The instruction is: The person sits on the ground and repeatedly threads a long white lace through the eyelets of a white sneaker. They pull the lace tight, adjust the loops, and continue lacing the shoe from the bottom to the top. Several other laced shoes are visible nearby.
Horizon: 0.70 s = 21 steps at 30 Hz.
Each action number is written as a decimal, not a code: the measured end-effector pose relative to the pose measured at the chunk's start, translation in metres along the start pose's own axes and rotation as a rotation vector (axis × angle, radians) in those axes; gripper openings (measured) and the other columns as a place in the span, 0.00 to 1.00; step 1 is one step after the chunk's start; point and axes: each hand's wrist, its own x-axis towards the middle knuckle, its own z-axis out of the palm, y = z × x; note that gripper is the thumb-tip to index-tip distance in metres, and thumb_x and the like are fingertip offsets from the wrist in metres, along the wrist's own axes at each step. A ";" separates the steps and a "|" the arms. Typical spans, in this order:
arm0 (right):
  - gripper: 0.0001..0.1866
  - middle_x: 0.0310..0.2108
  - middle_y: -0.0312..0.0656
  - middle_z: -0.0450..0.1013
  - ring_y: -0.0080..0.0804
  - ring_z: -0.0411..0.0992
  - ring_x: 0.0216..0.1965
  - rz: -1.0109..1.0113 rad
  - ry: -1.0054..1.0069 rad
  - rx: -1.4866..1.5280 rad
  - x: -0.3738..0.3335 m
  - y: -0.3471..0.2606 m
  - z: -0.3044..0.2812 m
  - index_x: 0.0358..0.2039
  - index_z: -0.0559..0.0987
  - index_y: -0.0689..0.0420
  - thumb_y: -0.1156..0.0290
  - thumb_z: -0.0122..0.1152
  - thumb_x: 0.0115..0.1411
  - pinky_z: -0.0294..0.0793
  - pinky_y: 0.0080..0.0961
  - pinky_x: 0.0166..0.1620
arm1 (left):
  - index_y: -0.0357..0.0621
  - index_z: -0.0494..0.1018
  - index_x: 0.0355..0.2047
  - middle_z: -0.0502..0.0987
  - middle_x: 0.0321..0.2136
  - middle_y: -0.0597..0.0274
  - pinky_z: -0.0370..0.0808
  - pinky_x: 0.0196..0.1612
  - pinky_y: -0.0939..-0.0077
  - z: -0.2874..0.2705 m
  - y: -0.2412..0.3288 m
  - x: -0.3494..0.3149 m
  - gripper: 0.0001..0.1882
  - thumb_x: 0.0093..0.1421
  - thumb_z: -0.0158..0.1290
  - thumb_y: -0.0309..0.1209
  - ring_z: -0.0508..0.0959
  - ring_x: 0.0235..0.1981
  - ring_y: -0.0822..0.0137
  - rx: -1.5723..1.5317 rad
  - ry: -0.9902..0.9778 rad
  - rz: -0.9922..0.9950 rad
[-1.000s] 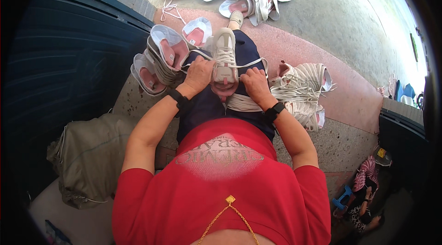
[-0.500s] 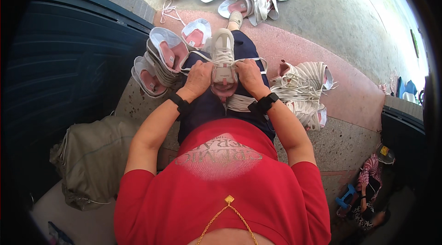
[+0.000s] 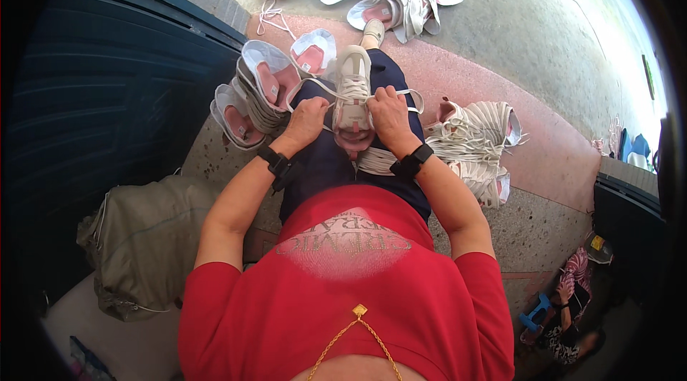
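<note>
A beige and white sneaker (image 3: 353, 118) with pink parts rests across my dark-trousered thighs, its toe pointing away from me. White shoelace (image 3: 322, 85) runs through its eyelets and loops out on both sides. My left hand (image 3: 308, 122) is a little left of the shoe, fingers pinched on the lace. At the shoe's right edge, my right hand (image 3: 390, 118) is closed on the lace, with a loop showing beyond it. The exact fingertip grip is partly hidden on both hands.
Stacked pale shoe uppers (image 3: 261, 84) stand left of my knees. More laced uppers (image 3: 476, 138) lie at the right, and further piles (image 3: 393, 5) ahead on concrete. A brown sack (image 3: 154, 245) sits beside a dark blue door (image 3: 129, 88). Another person (image 3: 565, 316) is at lower right.
My left hand has drawn slightly left, away from the shoe, with the lace in its fingers. My right hand stays by the shoe's edge. The whole view has shifted a little.
</note>
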 end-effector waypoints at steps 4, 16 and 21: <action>0.03 0.28 0.39 0.69 0.37 0.67 0.36 0.018 0.105 0.098 -0.004 -0.002 0.003 0.23 0.76 0.54 0.71 0.57 0.46 0.65 0.33 0.37 | 0.37 0.73 0.30 0.75 0.27 0.50 0.69 0.38 0.60 0.000 -0.002 0.002 0.06 0.56 0.50 0.27 0.74 0.33 0.50 0.068 0.058 0.096; 0.05 0.27 0.39 0.73 0.38 0.69 0.35 0.108 0.121 0.245 -0.005 0.003 0.016 0.27 0.77 0.54 0.70 0.57 0.49 0.67 0.35 0.37 | 0.43 0.72 0.24 0.73 0.24 0.56 0.69 0.34 0.62 -0.001 0.022 0.024 0.05 0.53 0.49 0.29 0.72 0.32 0.55 0.518 -0.048 0.354; 0.06 0.28 0.38 0.72 0.37 0.68 0.37 0.094 0.149 0.128 -0.011 -0.009 -0.001 0.29 0.77 0.54 0.67 0.57 0.50 0.66 0.35 0.37 | 0.47 0.73 0.25 0.73 0.25 0.61 0.67 0.33 0.65 -0.001 0.037 0.018 0.06 0.50 0.53 0.34 0.71 0.32 0.59 0.505 0.155 0.296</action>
